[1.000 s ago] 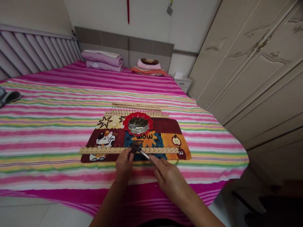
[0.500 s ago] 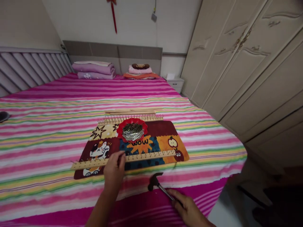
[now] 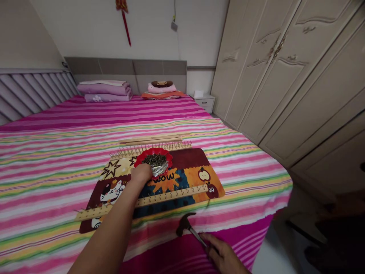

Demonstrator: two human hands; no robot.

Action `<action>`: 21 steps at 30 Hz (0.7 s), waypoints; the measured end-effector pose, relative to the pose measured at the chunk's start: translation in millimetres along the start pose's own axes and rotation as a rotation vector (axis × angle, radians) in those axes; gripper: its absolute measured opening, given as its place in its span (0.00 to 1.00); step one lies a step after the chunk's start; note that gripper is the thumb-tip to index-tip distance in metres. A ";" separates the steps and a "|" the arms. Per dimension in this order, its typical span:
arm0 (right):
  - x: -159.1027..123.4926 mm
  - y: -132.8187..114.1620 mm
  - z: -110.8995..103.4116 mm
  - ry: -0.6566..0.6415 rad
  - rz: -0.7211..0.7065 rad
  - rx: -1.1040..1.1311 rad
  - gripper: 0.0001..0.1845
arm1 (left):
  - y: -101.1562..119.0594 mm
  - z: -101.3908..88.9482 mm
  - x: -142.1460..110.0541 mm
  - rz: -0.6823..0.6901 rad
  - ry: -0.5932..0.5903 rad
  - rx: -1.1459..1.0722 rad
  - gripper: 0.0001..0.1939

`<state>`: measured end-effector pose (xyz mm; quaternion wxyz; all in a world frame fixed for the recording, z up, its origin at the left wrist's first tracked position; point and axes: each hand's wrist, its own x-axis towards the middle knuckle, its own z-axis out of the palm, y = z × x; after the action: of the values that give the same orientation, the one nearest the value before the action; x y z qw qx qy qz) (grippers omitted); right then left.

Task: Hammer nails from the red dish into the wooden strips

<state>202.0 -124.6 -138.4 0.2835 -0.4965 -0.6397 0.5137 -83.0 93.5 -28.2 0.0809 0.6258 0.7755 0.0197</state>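
Observation:
My left hand (image 3: 142, 174) reaches over the patterned mat (image 3: 185, 158) to the red dish (image 3: 165, 153) full of nails (image 3: 156, 163). Its fingers are curled at the dish's near edge, touching the pile; what they pinch is hidden. My right hand (image 3: 222, 255) lies low at the bed's near edge, closed on the handle of a small hammer (image 3: 185, 225) whose dark head rests on the sheet. A wooden strip (image 3: 173, 193) studded with upright nails lies across the mat, partly under my left forearm.
A second nailed strip (image 3: 179, 145) and plain wooden slats (image 3: 151, 139) lie behind the dish on the striped bed sheet (image 3: 57, 152). Folded bedding (image 3: 104, 90) sits at the headboard. A cream wardrobe (image 3: 285, 76) stands along the right side, a bedside cabinet (image 3: 203, 102) beyond.
My left hand left the nailed strip and moved forward to the dish of nails. My right hand drew the hammer back from the strip and set it down on the sheet's near edge.

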 end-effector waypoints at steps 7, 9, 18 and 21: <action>0.0 -7.8 -1.7 0.018 0.005 0.036 0.21 | 10.1 -4.5 14.7 0.046 -0.126 -0.030 0.09; -0.4 -8.9 -1.7 0.018 -0.001 0.042 0.21 | 7.9 -7.0 12.2 0.081 -0.140 -0.069 0.12; -0.9 -3.4 -1.3 0.005 -0.020 0.030 0.21 | -32.1 -32.5 -26.8 0.081 -0.047 -0.641 0.05; -1.2 -3.3 -0.9 0.010 -0.014 -0.016 0.21 | -45.1 -31.2 -56.2 -0.051 -0.145 -1.225 0.18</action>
<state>202.0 -125.3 -134.8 0.2865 -0.4967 -0.6459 0.5040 -119.9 31.3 2.3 0.4785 0.4468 0.6304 0.4172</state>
